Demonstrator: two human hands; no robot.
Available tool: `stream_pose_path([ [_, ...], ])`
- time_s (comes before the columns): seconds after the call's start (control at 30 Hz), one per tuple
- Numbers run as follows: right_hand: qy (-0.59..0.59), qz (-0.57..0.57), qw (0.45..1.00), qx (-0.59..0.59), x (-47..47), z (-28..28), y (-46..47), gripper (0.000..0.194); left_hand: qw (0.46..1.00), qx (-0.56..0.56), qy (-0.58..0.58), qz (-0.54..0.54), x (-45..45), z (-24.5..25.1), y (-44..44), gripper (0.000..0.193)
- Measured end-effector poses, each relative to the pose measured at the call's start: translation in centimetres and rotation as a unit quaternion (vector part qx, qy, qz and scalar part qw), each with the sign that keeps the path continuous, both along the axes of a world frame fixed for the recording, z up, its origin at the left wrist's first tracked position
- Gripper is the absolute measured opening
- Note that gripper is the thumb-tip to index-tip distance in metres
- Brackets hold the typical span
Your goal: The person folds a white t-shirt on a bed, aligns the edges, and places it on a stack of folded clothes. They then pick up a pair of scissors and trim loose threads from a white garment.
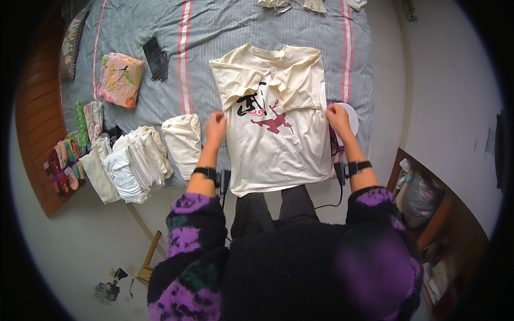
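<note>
A cream short-sleeved T-shirt (277, 160) lies front up on the bed before me, its sleeves folded inward over the chest and its hem over the bed's near edge. It bears black lettering and a dark red figure print. At the shirt's left side is my left hand (216, 125), fingers curled near the side edge; whether it pinches cloth cannot be told. My right hand (338, 117) is at the opposite side edge, fingers bent against or close to the fabric. Under my right forearm, a purple and white round object (352, 117) shows partly beside the shirt.
Left of the shirt lie a folded cream garment (182, 140), a row of folded white clothes (136, 160), a pink patterned folded cloth (120, 80) and a black phone (154, 56). A wooden chair (149, 261) stands lower left; a wooden shelf (435, 224) stands right.
</note>
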State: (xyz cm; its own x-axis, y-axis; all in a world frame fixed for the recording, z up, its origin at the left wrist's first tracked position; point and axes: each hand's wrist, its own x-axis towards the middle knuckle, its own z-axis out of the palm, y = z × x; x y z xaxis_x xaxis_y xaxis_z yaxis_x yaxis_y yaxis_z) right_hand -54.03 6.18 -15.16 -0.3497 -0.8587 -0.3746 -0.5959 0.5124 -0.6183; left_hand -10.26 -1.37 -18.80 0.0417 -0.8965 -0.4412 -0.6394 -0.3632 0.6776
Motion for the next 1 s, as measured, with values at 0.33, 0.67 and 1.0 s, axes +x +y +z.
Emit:
stream_pose_path([
  [0.33,-0.092,-0.141,0.980,0.107,0.8,-0.6,-20.4,0.067,0.985,-0.026,0.060,0.159,-5.5,0.2,-14.0,0.062],
  [0.67,-0.256,-0.123,0.957,0.052,-0.1,1.1,-16.9,0.019,0.981,0.044,0.183,0.040,-4.2,2.2,-13.6,0.021],
  [1.0,-0.079,0.137,0.987,0.028,-1.8,3.6,0.8,0.019,0.978,-0.077,0.032,-0.190,1.6,4.2,1.9,0.030],
])
